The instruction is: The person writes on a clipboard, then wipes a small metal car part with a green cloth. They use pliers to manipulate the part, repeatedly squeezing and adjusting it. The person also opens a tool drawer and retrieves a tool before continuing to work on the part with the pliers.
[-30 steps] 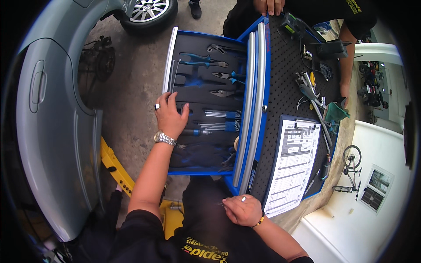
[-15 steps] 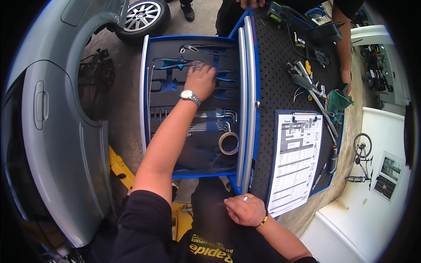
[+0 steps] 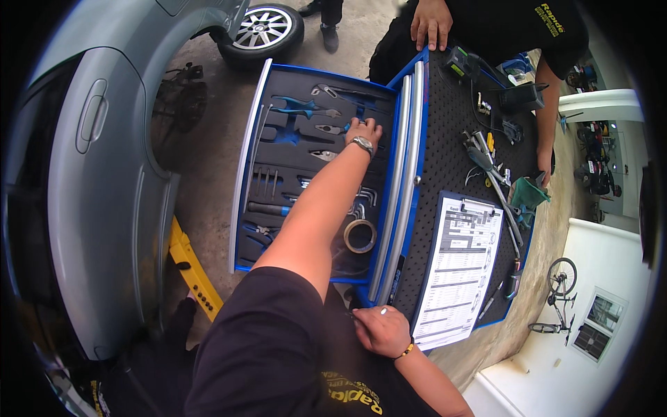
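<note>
My left hand (image 3: 364,132), with a watch at its wrist, reaches into the open tool drawer (image 3: 240,167). Its fingers curl over the blue handles of a pair of pliers (image 3: 329,129), whose metal jaws stick out to the left. Below the wrist lies a second pair of pliers (image 3: 323,156); blue-handled pliers (image 3: 306,110) rest farther back. Hex keys (image 3: 368,197) and a tape roll (image 3: 360,236) sit nearer me. By the cabinet's near corner, my right hand (image 3: 383,330) is closed in front of my body; whatever its fingers hold is hidden.
On the cabinet's perforated black top are a clipboard (image 3: 458,271), loose ratchets (image 3: 490,163) and a green cloth (image 3: 529,194). Another person's hand (image 3: 432,24) rests on its far edge. A grey car (image 3: 104,194) stands left, beside a yellow metal arm (image 3: 191,267) and a wheel (image 3: 264,31).
My left hand has moved right across the drawer, from beside the pliers' jaw end onto their blue handles. My right hand stays closed near the corner. The whole view has shifted.
</note>
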